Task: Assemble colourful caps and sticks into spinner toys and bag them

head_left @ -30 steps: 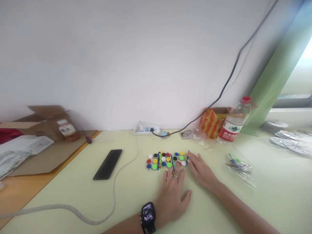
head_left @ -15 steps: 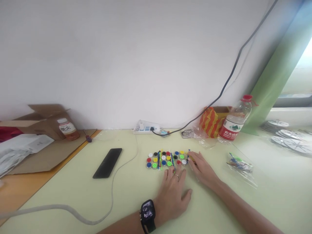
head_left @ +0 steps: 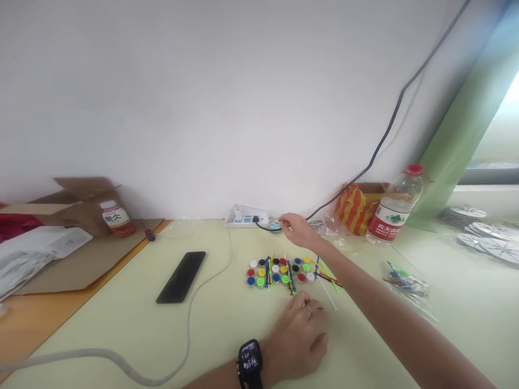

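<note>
Several small round pots with coloured lids [head_left: 261,273] stand in rows on the table. Between the rows lie bundles of coloured cable ties [head_left: 290,275], and loose ties [head_left: 330,278] spread at the right end. My left hand [head_left: 298,335], with a ring and a watch, rests palm down just in front of them, fingers loosely bent and thumb apart. It holds nothing that I can see. My right hand [head_left: 302,231] reaches over to the back of the table, fingers drawn together beside a round pale-blue item [head_left: 274,226]. Whether anything is between the fingertips is hidden.
A power strip [head_left: 246,218] lies against the wall with a dark cable [head_left: 387,129]. Left are a black phone [head_left: 181,277], a screwdriver [head_left: 148,231], a drink bottle [head_left: 117,218] and a cardboard box [head_left: 87,202]. Right are a large water bottle [head_left: 393,208] and a plastic bag [head_left: 411,286].
My right hand has left the right end of the pots and moved back and left, uncovering the spread cable ties. My left hand has drawn slightly back from the front row, fingers more bent.
</note>
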Motion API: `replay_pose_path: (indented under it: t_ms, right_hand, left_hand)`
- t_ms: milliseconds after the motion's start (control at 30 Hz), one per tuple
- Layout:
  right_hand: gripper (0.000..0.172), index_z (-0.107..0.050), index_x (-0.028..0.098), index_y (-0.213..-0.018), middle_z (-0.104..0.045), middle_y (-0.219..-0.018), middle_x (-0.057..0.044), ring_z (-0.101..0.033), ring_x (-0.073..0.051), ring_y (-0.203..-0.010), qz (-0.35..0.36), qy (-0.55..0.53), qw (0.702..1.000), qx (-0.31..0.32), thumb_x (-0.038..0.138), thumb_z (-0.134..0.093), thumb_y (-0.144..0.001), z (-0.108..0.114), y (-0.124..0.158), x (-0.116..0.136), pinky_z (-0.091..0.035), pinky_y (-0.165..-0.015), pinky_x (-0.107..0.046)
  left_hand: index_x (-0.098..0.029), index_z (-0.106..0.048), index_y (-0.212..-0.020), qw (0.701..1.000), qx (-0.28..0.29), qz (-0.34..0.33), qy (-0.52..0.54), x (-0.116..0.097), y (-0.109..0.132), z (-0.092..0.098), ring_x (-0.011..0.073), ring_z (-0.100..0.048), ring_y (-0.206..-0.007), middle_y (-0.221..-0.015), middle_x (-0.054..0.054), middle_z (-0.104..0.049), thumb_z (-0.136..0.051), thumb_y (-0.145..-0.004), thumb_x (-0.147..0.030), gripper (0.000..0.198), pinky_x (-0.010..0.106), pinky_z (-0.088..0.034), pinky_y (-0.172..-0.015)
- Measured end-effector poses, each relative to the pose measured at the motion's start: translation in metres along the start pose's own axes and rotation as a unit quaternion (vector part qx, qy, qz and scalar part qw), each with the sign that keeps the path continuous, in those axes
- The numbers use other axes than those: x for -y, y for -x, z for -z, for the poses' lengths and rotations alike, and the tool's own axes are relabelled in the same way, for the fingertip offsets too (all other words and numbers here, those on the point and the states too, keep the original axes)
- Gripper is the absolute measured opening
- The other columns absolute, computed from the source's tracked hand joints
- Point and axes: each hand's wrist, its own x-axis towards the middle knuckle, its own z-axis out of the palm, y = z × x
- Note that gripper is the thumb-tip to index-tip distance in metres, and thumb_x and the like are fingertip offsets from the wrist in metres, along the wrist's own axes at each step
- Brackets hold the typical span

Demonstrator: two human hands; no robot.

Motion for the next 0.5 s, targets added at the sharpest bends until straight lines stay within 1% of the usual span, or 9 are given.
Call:
replay_pose_path:
  t_ms: [67,133,200,267,333,400,500]
  right_hand:
    - [0.024,-0.07,0.016,-0.11,-0.071,-0.116,-0.011,-0.064,-0.024,-0.108,-0.023,-0.002,0.999,0.025,0.023,-0.049,-0.1,-0.008,-0.041,0.005,-0.048,-0.099,-0.036]
    - [0.023,-0.07,0.014,-0.109,-0.07,-0.116,-0.01,-0.064,-0.024,-0.107,-0.055,-0.002,0.997,0.049,0.027,-0.053,-0.101,-0.02,-0.075,0.005,-0.051,-0.097,-0.038]
    - [0.028,-0.065,0.016,-0.119,-0.066,-0.122,-0.009,-0.065,-0.023,-0.107,-0.089,-0.001,0.994,0.067,0.035,-0.06,-0.099,-0.035,-0.098,0.004,-0.054,-0.093,-0.043]
    - [0.034,-0.061,0.017,-0.126,-0.063,-0.127,-0.01,-0.065,-0.023,-0.107,-0.119,-0.002,0.99,0.082,0.037,-0.062,-0.098,-0.048,-0.112,0.001,-0.056,-0.091,-0.044]
    - [0.035,-0.06,0.017,-0.128,-0.062,-0.128,-0.01,-0.065,-0.023,-0.108,-0.14,-0.005,0.986,0.089,0.036,-0.062,-0.099,-0.059,-0.12,-0.003,-0.057,-0.091,-0.044]
    - [0.035,-0.06,0.017,-0.128,-0.062,-0.128,-0.01,-0.065,-0.024,-0.108,-0.153,-0.01,0.984,0.089,0.036,-0.062,-0.099,-0.067,-0.125,-0.008,-0.056,-0.091,-0.045]
    - [0.037,-0.059,0.017,-0.129,-0.062,-0.129,-0.01,-0.064,-0.024,-0.109,-0.157,-0.018,0.984,0.079,0.036,-0.062,-0.098,-0.075,-0.13,-0.016,-0.056,-0.091,-0.045]
  left_hand:
    - [-0.021,-0.063,-0.103,1.0,0.005,-0.005,0.001,0.002,0.0,-0.003,0.024,-0.057,-0.098,-0.105,0.007,-0.067,-0.056,-0.091,-0.021,0.014,0.04,-0.044,-0.099]
    - [-0.022,-0.064,-0.1,1.0,0.008,-0.006,0.0,0.004,0.001,-0.007,0.0244,-0.058,-0.096,-0.1,0.007,-0.068,-0.057,-0.09,-0.019,0.013,0.041,-0.045,-0.096]
    - [-0.023,-0.064,-0.099,1.0,0.006,-0.003,-0.003,0.007,0.001,-0.012,0.0255,-0.058,-0.097,-0.097,0.007,-0.068,-0.058,-0.088,-0.019,0.013,0.042,-0.046,-0.094]
    - [-0.023,-0.063,-0.096,1.0,0.007,-0.008,-0.004,0.01,0.001,-0.016,0.0258,-0.057,-0.098,-0.095,0.007,-0.068,-0.06,-0.087,-0.019,0.01,0.041,-0.047,-0.092]
    - [-0.022,-0.061,-0.093,1.0,0.01,-0.022,-0.004,0.014,0.0,-0.02,0.0249,-0.057,-0.097,-0.094,0.006,-0.068,-0.06,-0.087,-0.02,0.006,0.039,-0.048,-0.091]
    - [-0.021,-0.059,-0.089,0.999,0.014,-0.04,-0.008,0.016,-0.001,-0.023,0.0231,-0.057,-0.093,-0.092,0.006,-0.067,-0.059,-0.087,-0.022,0.002,0.037,-0.049,-0.091]
    - [-0.02,-0.057,-0.084,0.998,0.017,-0.052,-0.017,0.019,-0.002,-0.027,0.0216,-0.057,-0.09,-0.09,0.006,-0.067,-0.059,-0.087,-0.023,0.005,0.035,-0.049,-0.09]
